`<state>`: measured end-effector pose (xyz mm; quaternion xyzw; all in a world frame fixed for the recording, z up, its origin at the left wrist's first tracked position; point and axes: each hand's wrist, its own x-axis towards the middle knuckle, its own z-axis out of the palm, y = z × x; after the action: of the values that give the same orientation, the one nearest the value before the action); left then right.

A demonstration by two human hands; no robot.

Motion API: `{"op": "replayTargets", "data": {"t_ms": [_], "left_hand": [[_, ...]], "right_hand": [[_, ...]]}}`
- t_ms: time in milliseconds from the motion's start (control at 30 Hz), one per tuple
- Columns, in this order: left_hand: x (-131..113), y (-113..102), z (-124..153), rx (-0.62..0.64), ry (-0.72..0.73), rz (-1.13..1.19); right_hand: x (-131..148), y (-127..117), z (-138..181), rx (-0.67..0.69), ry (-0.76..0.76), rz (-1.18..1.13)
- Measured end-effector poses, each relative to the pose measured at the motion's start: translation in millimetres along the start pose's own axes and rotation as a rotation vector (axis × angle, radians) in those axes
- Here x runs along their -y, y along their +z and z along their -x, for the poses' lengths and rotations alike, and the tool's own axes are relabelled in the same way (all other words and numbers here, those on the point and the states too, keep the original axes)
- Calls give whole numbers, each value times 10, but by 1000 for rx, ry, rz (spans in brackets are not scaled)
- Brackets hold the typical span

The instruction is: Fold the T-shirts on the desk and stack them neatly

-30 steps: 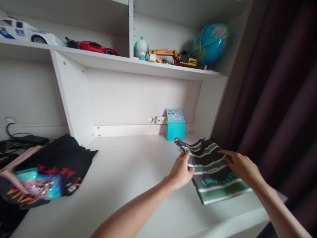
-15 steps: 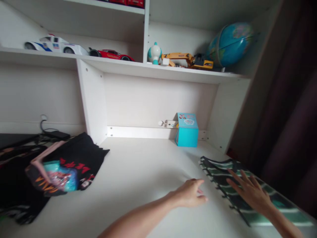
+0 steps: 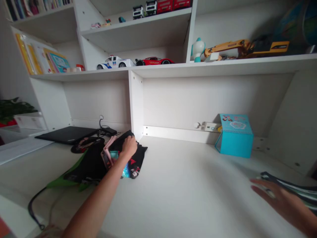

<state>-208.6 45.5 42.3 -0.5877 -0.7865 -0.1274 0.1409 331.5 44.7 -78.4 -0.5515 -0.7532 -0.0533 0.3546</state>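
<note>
My left hand (image 3: pixel 129 145) is closed on the upper part of a black garment (image 3: pixel 140 152) with red lettering, on the left side of the desk. Under my left forearm, a pink-edged item (image 3: pixel 106 152) and a shiny blue patterned piece (image 3: pixel 125 171) lie on the dark cloth. Over at the right edge, my right hand (image 3: pixel 278 196) is held with its fingers stretched out, blurred by motion, and nothing shows in it. Beside and partly behind it lies a folded green-and-black striped garment (image 3: pixel 292 185).
A blue desk calendar (image 3: pixel 236 143) stands by a power strip (image 3: pixel 210 127) at the back. Further left are a black laptop (image 3: pixel 66 134), a cable and a green-and-black bag (image 3: pixel 74 172). Shelves above hold toy cars (image 3: pixel 154 61), a toy excavator (image 3: pixel 247 49) and books (image 3: pixel 42 58).
The view has swung left. My left hand has gone from beside the striped garment to the black garment and closed on it. My right hand has come off the striped garment's middle.
</note>
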Motion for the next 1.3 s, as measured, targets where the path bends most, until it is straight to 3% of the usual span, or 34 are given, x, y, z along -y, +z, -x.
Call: {"op": "replayTargets", "data": {"t_ms": [200, 300, 400, 500, 567, 600, 700, 767, 833, 967, 1100, 1200, 1300], "left_hand": [[210, 272, -321, 33, -129, -49], [285, 304, -381, 68, -145, -61], [283, 230, -404, 84, -85, -70], [17, -2, -194, 21, 67, -31], [-314, -243, 173, -1, 301, 135], [-500, -373, 419, 39, 472, 282], [-982, -699, 1218, 218, 805, 503], [-1153, -812, 1617, 310, 935, 561], [-1193, -857, 1820, 359, 1007, 615], [-1088, -933, 1825, 445, 1097, 743], [-1053, -1078, 1709, 481, 1033, 787], [-1093, -1151, 1580, 448, 1027, 813], [-1133, -1163, 1343, 332, 959, 890]], "right_hand": [[1368, 468, -259, 267, -148, -38], [1725, 563, -193, 363, -177, -28], [1713, 591, -120, 396, -175, -43], [1591, 577, -106, 394, -124, -111], [1613, 519, -111, 388, -75, -193], [1675, 466, -109, 401, -69, -254], [2018, 212, -73, 485, -152, -511], [2260, 15, -27, 533, -234, -652], [2397, -148, 22, 518, -229, -691], [2284, -352, 125, 313, -101, -535], [2053, -585, 224, 184, -171, -264], [1982, -786, 231, 127, -234, -103], [1952, -956, 140, 12, -182, -58]]}}
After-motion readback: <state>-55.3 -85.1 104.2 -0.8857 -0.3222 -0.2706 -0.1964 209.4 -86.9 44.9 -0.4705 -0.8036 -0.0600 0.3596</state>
